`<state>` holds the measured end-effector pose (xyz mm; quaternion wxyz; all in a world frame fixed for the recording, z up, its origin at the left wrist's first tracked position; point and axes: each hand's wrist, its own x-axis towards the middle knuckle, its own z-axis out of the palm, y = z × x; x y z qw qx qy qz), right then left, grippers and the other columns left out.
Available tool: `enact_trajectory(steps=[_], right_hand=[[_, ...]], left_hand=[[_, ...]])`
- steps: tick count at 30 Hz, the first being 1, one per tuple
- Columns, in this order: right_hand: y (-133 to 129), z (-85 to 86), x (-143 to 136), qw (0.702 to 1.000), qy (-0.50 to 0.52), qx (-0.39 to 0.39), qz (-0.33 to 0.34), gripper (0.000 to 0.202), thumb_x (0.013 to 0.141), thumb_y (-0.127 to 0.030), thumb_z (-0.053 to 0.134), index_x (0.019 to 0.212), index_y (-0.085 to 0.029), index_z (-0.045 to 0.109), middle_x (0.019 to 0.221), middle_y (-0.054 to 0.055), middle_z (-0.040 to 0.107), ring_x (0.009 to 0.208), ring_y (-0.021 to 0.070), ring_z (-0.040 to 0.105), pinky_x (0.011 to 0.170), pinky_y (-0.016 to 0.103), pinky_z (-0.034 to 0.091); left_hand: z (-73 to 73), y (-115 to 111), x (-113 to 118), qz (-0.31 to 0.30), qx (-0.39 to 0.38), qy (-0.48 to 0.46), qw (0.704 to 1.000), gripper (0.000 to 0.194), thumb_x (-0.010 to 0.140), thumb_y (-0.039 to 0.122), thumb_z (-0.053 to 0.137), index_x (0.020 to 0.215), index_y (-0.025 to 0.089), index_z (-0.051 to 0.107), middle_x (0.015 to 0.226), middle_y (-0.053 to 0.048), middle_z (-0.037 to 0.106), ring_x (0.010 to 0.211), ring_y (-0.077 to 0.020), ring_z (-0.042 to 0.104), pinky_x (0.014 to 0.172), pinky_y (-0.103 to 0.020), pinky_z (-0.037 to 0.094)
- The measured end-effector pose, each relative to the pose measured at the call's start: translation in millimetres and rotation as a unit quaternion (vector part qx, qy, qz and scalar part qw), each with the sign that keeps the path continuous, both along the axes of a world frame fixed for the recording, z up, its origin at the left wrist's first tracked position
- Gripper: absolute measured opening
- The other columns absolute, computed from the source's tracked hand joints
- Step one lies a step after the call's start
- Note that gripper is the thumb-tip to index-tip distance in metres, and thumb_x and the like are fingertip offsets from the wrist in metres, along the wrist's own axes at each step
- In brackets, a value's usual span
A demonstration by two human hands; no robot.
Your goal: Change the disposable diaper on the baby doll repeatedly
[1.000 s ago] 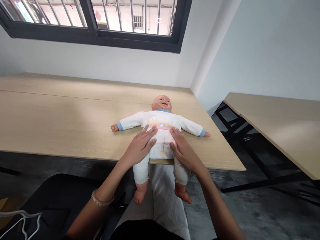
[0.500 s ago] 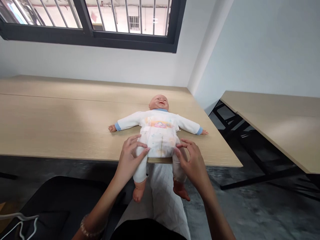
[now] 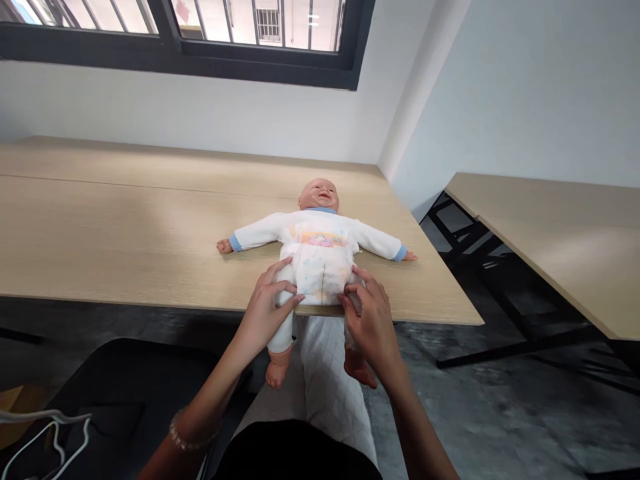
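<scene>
A baby doll (image 3: pixel 320 193) lies on its back at the table's front edge, arms spread, in a white top with blue cuffs and collar. Around its hips is a white diaper (image 3: pixel 323 270) with an orange printed band across the belly. The doll's lower legs hang over the edge. My left hand (image 3: pixel 273 300) pinches the diaper's edge at the leg opening on the left. On the opposite side, my right hand (image 3: pixel 367 307) has thumb and index finger closed on the other leg edge of the diaper.
The doll rests on a light wood table (image 3: pixel 125 233). A second table (image 3: pixel 560 233) stands at the right. At the lower left are a black chair (image 3: pixel 135 393) and white wire hangers (image 3: pixel 55 420). A barred window is above the wall.
My right hand has moved inward to the diaper's leg edge, and its fingers have closed. My left fingers have shifted slightly along the other edge. The view has tilted down slightly.
</scene>
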<state>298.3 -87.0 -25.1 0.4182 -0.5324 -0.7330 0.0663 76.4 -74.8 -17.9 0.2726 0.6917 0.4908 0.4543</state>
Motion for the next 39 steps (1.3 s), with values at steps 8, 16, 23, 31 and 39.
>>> enact_trajectory(steps=[8,16,23,31,39], right_hand=[[2.2,-2.0,0.7,0.998,0.051,0.024,-0.012,0.016,0.102,-0.033,0.053,0.094,-0.021,0.06,0.131,0.013,0.06,0.127,0.0299,0.055,0.106,0.053,0.046],[-16.6,-10.7,7.2,0.998,-0.027,0.04,-0.026,0.017,0.101,-0.036,0.056,0.094,-0.022,0.062,0.144,0.01,0.054,0.13,0.0316,0.052,0.108,0.057,0.042],[-13.9,-12.0,-0.4,0.997,-0.023,0.033,-0.06,0.009,0.101,-0.027,0.051,0.098,-0.023,0.058,0.138,0.009,0.058,0.128,0.0302,0.053,0.104,0.052,0.043],[-4.1,4.4,12.9,0.994,0.098,-0.054,0.011,0.026,0.096,-0.046,0.06,0.105,-0.022,0.063,0.132,0.012,0.057,0.129,0.0282,0.053,0.111,0.051,0.041],[43.7,11.3,9.2,0.964,0.229,-0.13,0.018,0.043,0.086,-0.062,0.063,0.086,-0.019,0.067,0.118,0.014,0.063,0.116,0.0295,0.059,0.107,0.053,0.044]], left_hand=[[-2.5,6.4,-0.7,0.025,0.02,-0.088,0.996,0.016,0.082,0.036,0.076,0.077,0.021,0.074,0.132,-0.011,0.061,0.13,-0.0297,0.056,0.117,-0.051,0.039],[-8.8,-11.5,-6.2,0.024,0.05,0.012,0.998,0.009,0.085,0.03,0.074,0.081,0.022,0.073,0.146,-0.01,0.05,0.139,-0.0293,0.048,0.119,-0.049,0.038],[-4.8,-8.1,-3.4,0.006,0.039,-0.034,0.999,0.014,0.088,0.032,0.07,0.08,0.021,0.071,0.137,-0.01,0.054,0.135,-0.0269,0.051,0.12,-0.046,0.036],[6.9,4.4,-8.6,0.003,-0.018,-0.08,0.997,0.024,0.076,0.045,0.081,0.073,0.022,0.073,0.131,-0.01,0.058,0.132,-0.0299,0.053,0.117,-0.047,0.04],[10.0,26.0,7.5,0.058,-0.053,-0.17,0.982,0.027,0.074,0.045,0.081,0.073,0.019,0.072,0.133,-0.012,0.061,0.132,-0.0317,0.053,0.116,-0.048,0.038]])
